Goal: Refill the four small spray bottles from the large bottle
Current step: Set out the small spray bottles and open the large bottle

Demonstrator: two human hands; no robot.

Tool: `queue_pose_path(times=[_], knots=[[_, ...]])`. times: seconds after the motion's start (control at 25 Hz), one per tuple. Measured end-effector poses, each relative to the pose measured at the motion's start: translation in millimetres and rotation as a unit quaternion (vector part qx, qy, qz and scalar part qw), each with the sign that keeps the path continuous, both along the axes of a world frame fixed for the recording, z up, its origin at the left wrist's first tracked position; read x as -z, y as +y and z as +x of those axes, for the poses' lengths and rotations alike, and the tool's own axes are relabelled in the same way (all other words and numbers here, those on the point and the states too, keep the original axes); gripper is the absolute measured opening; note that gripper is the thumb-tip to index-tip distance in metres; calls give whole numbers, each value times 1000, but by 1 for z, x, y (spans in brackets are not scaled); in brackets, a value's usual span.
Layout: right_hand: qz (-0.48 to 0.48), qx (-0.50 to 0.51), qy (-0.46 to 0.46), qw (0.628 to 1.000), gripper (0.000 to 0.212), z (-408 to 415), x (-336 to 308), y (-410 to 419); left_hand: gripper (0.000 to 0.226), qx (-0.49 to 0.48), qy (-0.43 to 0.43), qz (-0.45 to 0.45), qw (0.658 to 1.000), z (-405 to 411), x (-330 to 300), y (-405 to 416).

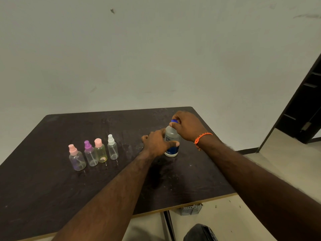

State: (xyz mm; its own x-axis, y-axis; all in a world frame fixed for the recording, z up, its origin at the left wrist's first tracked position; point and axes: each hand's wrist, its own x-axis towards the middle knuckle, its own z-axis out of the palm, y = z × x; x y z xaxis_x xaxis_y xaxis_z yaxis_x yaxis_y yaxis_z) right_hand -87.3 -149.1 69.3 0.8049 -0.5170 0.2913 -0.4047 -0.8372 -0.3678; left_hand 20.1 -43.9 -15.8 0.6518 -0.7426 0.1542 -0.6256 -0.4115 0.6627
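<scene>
We are gripping the big bottle (171, 141) upright on the table (52, 188) with our left hand (157, 144) while our right hand (186, 126) is pinching its blue cap (174, 121), best twisted gently, the four small spray bottles (93, 152) waiting capped to the left.

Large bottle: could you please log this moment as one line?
left hand grips large bottle | right hand on blue cap | four small spray bottles capped
</scene>
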Motion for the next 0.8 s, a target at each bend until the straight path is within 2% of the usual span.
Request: queue_pose_path(times=[0.08, 0.32, 0.36, 0.48, 0.6, 0.8], knots=[[12, -21, 3, 1000, 23, -1, 0, 1, 60, 3, 3, -4, 1000, 0, 0, 1], [38, -62, 72, 995, 61, -11, -14, 1, 57, 4, 0, 5, 1000, -4, -6, 4], [31, -48, 65, 996, 59, -11, -15, 0, 57, 4, -4, 4, 1000, -4, -7, 4], [20, 5, 24, 1000, 36, -8, -12, 0, 58, 7, -20, 10, 1000, -4, -8, 5], [26, -13, 13, 999, 27, -6, -6, 0, 60, 6, -18, 13, 1000, -3, -7, 4], [42, -83, 70, 993, 56, -18, -16, -5, 62, 11, -16, 15, 1000, -2, -6, 4]])
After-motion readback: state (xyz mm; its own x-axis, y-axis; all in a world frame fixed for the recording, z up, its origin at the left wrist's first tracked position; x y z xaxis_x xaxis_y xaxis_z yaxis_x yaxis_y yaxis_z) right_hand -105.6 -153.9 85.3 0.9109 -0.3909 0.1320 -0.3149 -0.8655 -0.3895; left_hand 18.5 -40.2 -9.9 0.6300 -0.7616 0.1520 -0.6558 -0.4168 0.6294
